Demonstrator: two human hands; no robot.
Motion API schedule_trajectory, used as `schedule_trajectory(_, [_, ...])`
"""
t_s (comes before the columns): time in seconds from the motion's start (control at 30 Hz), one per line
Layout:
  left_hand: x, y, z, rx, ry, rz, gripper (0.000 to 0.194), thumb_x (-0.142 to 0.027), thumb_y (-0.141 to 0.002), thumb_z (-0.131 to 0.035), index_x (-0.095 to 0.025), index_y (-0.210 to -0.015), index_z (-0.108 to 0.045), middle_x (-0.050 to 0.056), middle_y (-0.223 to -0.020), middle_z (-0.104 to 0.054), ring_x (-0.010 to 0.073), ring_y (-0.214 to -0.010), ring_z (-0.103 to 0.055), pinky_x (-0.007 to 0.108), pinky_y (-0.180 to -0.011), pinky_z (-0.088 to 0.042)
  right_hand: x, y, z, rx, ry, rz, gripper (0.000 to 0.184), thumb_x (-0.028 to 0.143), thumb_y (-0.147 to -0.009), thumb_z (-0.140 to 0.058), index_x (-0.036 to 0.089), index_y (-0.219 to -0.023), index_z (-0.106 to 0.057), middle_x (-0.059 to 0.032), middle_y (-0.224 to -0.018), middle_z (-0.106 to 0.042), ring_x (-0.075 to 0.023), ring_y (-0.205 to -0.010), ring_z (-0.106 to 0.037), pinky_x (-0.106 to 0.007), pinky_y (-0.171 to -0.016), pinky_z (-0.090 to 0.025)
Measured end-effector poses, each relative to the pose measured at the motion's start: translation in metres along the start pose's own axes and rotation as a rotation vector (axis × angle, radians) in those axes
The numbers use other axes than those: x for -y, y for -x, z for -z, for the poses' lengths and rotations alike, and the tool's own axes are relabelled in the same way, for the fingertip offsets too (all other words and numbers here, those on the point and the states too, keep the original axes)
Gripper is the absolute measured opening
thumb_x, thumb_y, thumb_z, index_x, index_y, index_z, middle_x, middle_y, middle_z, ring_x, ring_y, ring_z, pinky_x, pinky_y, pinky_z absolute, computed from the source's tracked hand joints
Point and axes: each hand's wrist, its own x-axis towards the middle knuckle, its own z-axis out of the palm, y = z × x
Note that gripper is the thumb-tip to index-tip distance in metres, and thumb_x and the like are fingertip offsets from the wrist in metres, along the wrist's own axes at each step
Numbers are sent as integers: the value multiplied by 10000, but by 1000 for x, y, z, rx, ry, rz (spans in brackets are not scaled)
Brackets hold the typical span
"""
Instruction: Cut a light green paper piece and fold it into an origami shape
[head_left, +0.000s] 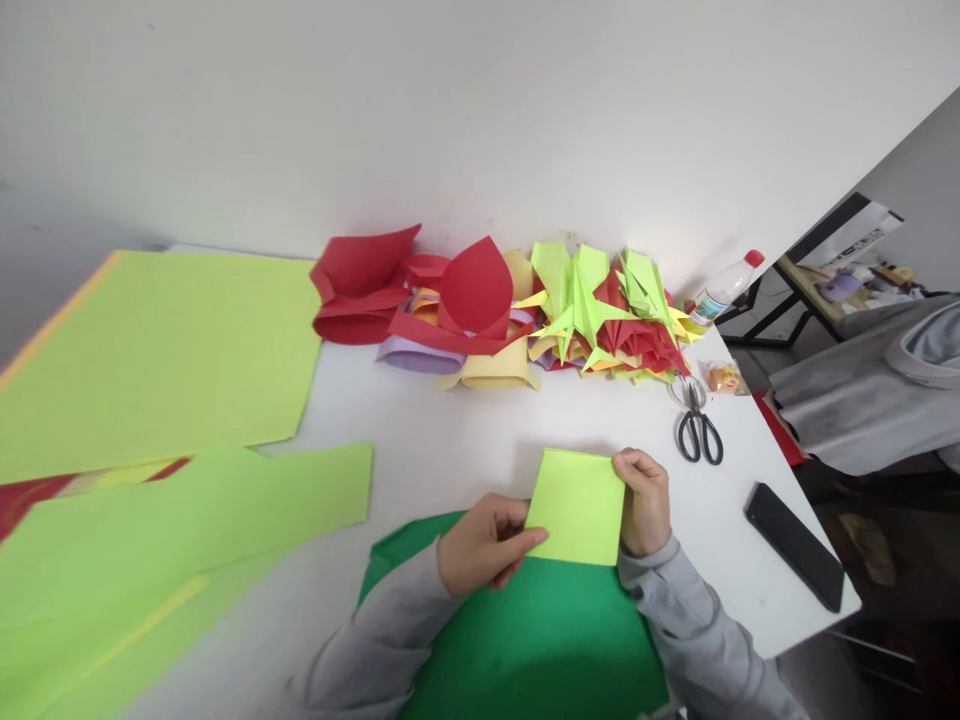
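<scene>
Green material [540,640] spread nearest me; above it, my left hand [486,545] was pinched on the left edge of a lime paper square [576,508], thumb on top, and my right hand [645,502] was clamped at its upper right corner; the square sat between my hands; to the right on the white table [450,440] lay a black phone [795,545], then black-handled scissors [699,430]; farther off, red paper shapes [476,288] and folded lime pieces [581,300] stood by the wall [450,120], a red-capped bottle [724,290] to their right.
</scene>
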Motion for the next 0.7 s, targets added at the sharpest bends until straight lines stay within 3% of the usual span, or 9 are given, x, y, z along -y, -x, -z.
schedule_trajectory(0.17, [-1,4,6,41,-30,11,461,-546,-707,-624,-213,-465,-418,-60,-315,-426,71,-263,-366,193,-295,-234,7,-5,4,86,26,-28,298,447,-679,-714,176,-591,-624,8,-576,-571,-116,-523,-468,-244,-504,-369])
schedule_trajectory(0.23, [-1,5,7,61,-45,17,469,-551,-704,-628,-210,-458,-419,-59,-323,-424,72,-270,-369,194,-296,-233,10,-6,7,185,101,-22,312,476,-692,-702,174,-630,-653,-9,-619,-609,-125,-551,-498,-246,-521,-389])
schedule_trajectory(0.37, [-2,8,10,102,-74,38,473,-554,-696,-636,-204,-455,-429,-55,-339,-434,76,-281,-378,195,-298,-254,17,-3,10,418,355,15,278,411,-673,-742,168,-569,-653,8,-537,-570,-106,-492,-455,-231,-473,-350])
schedule_trajectory(0.53, [2,9,17,138,-104,53,472,-570,-698,-625,-199,-476,-435,-57,-337,-416,75,-283,-362,193,-291,-248,20,-3,11,484,492,148,345,432,-716,-709,155,-522,-641,7,-489,-536,-93,-464,-426,-228,-453,-332])
schedule_trajectory(0.7, [9,11,23,182,-142,71,478,-570,-701,-614,-197,-478,-417,-50,-355,-429,77,-284,-381,187,-278,-256,22,-9,20,617,478,73,425,510,-771,-646,136,-571,-626,13,-500,-514,-75,-462,-403,-204,-446,-320])
